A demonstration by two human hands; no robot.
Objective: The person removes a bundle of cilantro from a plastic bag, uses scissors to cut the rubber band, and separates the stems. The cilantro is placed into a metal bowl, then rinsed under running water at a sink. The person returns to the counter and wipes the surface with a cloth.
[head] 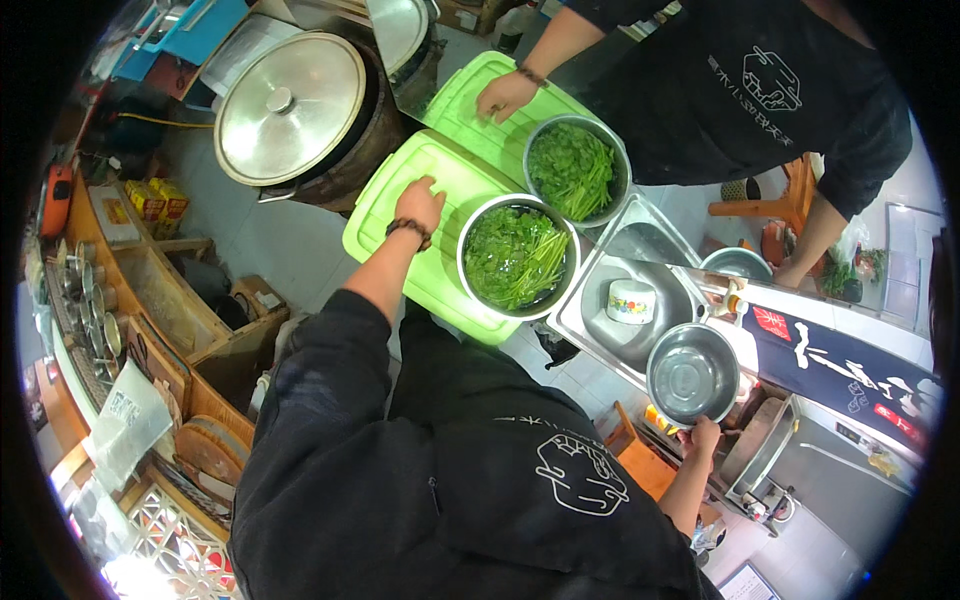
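My right hand (pixel 701 439) grips the rim of a steel basin (pixel 691 371), held over the near right end of a stainless steel sink (pixel 591 315). Only a shiny bottom shows inside that basin. An enamel mug with a coloured pattern (pixel 630 301) lies in the sink. To the left, a white-rimmed bowl (pixel 460 259) of leafy green stalks (pixel 514 259) in water stands on a light green plastic lid (pixel 382 199). My left hand (pixel 420 206), a beaded bracelet at its wrist, is over the lid, left of the bowl, fingers slightly apart and holding nothing.
A large pot with a metal lid (pixel 292 109) stands at the upper left. Behind the sink, a mirror surface reflects me, the bowl and the lid. A wooden counter (pixel 161 300) with ladles and boards runs along the left. A stool (pixel 645 457) is at the right.
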